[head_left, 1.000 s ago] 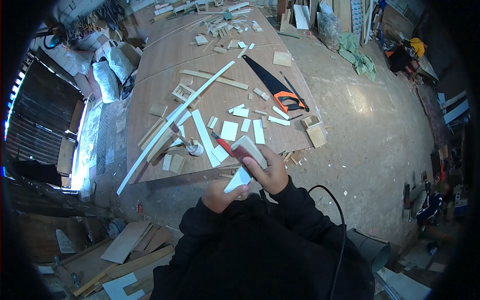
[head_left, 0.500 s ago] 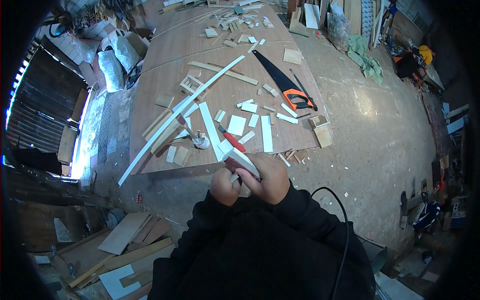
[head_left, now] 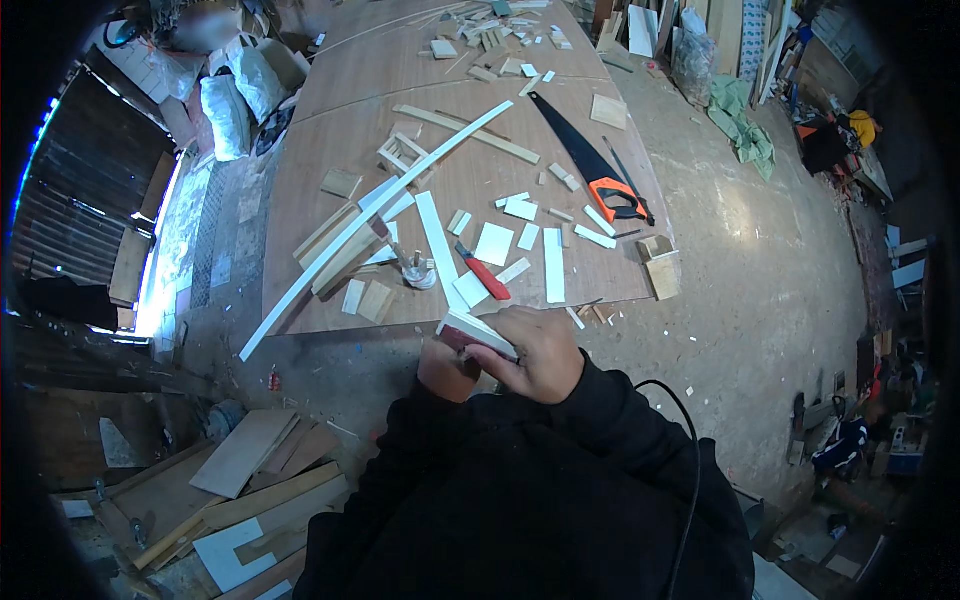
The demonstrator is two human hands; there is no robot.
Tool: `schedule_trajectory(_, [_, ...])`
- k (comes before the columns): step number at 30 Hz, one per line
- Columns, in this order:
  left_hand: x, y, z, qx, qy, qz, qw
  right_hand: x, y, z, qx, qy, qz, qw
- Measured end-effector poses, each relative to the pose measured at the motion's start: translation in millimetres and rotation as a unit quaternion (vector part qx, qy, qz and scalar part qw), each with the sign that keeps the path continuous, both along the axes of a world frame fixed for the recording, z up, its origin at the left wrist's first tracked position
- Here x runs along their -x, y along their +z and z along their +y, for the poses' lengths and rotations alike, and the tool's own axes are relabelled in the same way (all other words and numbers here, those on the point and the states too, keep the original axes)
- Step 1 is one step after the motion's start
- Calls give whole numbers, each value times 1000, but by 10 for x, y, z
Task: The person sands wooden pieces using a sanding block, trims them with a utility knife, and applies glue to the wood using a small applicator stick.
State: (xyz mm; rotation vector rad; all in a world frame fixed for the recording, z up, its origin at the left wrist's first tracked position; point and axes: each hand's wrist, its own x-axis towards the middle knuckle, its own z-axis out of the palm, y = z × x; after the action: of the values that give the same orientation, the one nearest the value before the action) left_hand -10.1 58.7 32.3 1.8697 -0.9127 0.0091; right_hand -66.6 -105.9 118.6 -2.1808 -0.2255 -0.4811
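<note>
A small white block [head_left: 478, 328] with a reddish-brown face, perhaps sandpaper, is held in front of my body, just off the near table edge. My right hand [head_left: 548, 352] wraps around its right end, with the thumb along the reddish side. Closed at the block's left end is my left hand [head_left: 446, 372]; its fingers are mostly hidden. Just beyond the hands, a red-handled utility knife [head_left: 484, 274] lies on the table among several white strips and squares. A small jar [head_left: 420, 274] with a brush in it stands left of the knife.
On the wooden table [head_left: 330, 120] are a handsaw [head_left: 575, 150] with an orange-black handle, a long white strip [head_left: 370, 235] overhanging the near left edge, and a small wooden frame [head_left: 403, 152]. Scrap boards [head_left: 245, 455] lie at lower left. A black cable [head_left: 690, 430] runs beside my right arm.
My view has shifted, so the table sits slightly farther right and higher. The block has turned in my hands, showing more of its reddish face. Both hands keep their hold.
</note>
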Motion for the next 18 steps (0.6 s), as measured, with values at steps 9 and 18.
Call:
schedule_trajectory(9, [-401, 91, 275, -92, 67, 112, 987, -522, -1, 310, -19, 41, 6, 999])
schedule_trajectory(18, [-1014, 85, 597, -46, 45, 155, 986, -1142, -75, 595, 14, -46, 75, 996])
